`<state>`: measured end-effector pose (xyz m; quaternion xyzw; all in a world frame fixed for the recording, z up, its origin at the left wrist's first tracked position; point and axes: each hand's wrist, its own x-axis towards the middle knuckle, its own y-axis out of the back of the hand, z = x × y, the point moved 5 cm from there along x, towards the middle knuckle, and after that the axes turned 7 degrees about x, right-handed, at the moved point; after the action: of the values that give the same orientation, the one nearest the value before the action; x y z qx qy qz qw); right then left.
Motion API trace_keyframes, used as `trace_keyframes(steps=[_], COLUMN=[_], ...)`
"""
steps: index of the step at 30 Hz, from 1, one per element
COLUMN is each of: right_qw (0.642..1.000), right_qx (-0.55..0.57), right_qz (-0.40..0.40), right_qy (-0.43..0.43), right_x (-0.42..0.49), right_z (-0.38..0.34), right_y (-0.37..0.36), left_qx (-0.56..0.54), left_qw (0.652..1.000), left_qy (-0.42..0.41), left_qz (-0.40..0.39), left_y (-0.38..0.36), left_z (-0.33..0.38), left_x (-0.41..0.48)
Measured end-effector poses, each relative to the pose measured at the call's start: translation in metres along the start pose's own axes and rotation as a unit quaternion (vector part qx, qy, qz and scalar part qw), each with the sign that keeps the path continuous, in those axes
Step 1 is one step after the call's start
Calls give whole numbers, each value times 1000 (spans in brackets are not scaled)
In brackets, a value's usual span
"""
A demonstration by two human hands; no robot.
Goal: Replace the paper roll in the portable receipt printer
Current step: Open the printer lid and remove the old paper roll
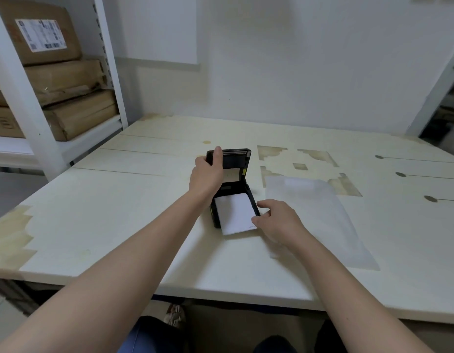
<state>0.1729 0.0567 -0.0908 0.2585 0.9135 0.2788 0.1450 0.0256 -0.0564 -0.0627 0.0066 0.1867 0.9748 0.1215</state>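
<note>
- Two bare hands work over a pale table (93,212) whose top is scuffed, with brown worn patches at its left edge and toward its far right.
- White wall runs behind the table; a white shelf unit (27,118) stands off its far left corner, stacked with cardboard boxes (68,98).
- Near the middle of the table sits the black receipt printer (231,189), its lid (233,159) raised upright.
- White paper (235,212) lies over the open compartment and hangs past the printer's near edge.
- Left hand (207,174) grips the lid's left side, fingers curled over its top edge.
- Right hand (276,222) pinches the paper's near right corner between thumb and fingers.
- Just right of the printer lies a clear plastic sheet or bag (322,220); which one is hard to tell.
- Whether a roll sits under the paper cannot be seen.
</note>
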Motion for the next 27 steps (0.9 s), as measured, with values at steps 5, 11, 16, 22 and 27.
trace_keyframes(steps=[5,11,16,22,27], right_qw=[999,986,968,944,933], right_qx=[41,42,9,-25,-53], right_qz=[27,161,246,310,331], right_qy=[13,1,-53,-114,-132], right_x=[-12,-28,-44,-59,-61], right_z=[8,50,102,153,176], right_y=[19,85,136,178,195], left_qx=[121,227,342,442,446], left_qw=[982,891,860,783,770], left_qy=[-69,-327,-360,-303,-291], left_qz=[125,218,-117,-318,-352], left_y=[-2,-45,-145,-208,-212], left_z=[15,57,53,24,23], left_x=[-21,-65,-101,-137,-129])
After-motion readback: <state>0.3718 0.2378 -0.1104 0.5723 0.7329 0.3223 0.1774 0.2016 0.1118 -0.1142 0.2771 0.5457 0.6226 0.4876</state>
